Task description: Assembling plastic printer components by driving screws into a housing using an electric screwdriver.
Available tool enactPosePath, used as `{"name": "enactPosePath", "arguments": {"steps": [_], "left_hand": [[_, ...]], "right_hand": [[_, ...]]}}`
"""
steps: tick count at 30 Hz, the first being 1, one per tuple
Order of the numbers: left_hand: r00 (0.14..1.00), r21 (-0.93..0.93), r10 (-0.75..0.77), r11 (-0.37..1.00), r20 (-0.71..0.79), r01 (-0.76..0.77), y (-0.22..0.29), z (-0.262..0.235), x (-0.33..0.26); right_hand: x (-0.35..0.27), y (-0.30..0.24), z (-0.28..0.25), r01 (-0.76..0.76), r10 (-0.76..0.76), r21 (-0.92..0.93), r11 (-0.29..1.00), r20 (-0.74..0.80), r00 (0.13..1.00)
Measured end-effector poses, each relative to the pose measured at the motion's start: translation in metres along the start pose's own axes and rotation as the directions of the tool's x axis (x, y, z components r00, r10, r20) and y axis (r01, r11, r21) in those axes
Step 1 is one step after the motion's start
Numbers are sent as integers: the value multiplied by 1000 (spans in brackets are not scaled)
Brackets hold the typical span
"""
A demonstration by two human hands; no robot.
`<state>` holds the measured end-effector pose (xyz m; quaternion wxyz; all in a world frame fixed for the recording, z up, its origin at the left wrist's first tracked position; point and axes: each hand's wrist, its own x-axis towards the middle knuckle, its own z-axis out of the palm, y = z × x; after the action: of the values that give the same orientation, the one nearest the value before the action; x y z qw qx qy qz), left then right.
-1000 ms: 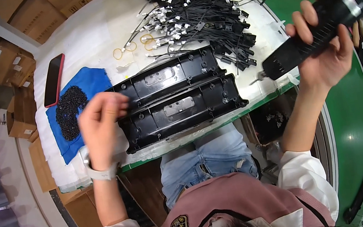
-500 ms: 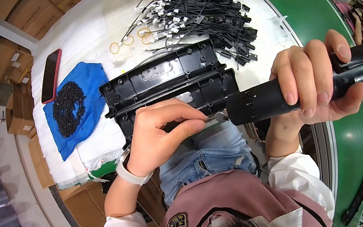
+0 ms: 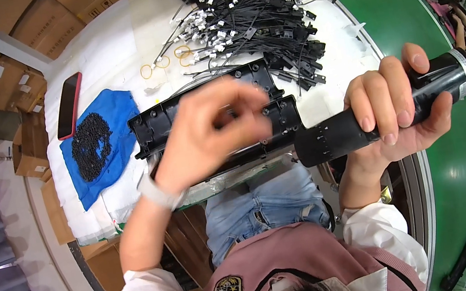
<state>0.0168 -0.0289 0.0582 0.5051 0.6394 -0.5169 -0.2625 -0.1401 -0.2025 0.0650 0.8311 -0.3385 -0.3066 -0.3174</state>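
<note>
The right hand [image 3: 395, 107] gripped a black driver [image 3: 383, 113], tip by the panel [image 3: 277, 116]. The left hand [image 3: 211, 127], fingers pinched over that panel, looked blurred; whether it held anything, I couldn't tell. The tip could slip and strike those fingers.

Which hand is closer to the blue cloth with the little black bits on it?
The left hand. It hovers over the black plastic part, just right of the blue cloth. The right hand is far off to the right, gripping the black power screwdriver.

Cable pile [image 3: 249, 24] behind black panel [image 3: 201, 107]
</note>
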Motion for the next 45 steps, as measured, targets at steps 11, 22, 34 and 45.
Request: {"name": "enactPosePath", "arguments": {"steps": [11,22,34,45], "left_hand": [[969,685,248,705,6,-185,-68,-19,134],[830,91,17,995,-557,41,-47,-110,29],[976,615,167,787,-143,-45,-44,-78,-20],[986,763,169,637,1,-110,-70,-62,-16]], "right_hand": [[-24,-22,3,-27,7,-144,989,-136,991],[-13,-18,-10,-73,60,-115,991,-116,991],[16,20,14,-187,178,-226,956,-60,982],[84,77,5,-314,358,-320,894,87,930]]}}
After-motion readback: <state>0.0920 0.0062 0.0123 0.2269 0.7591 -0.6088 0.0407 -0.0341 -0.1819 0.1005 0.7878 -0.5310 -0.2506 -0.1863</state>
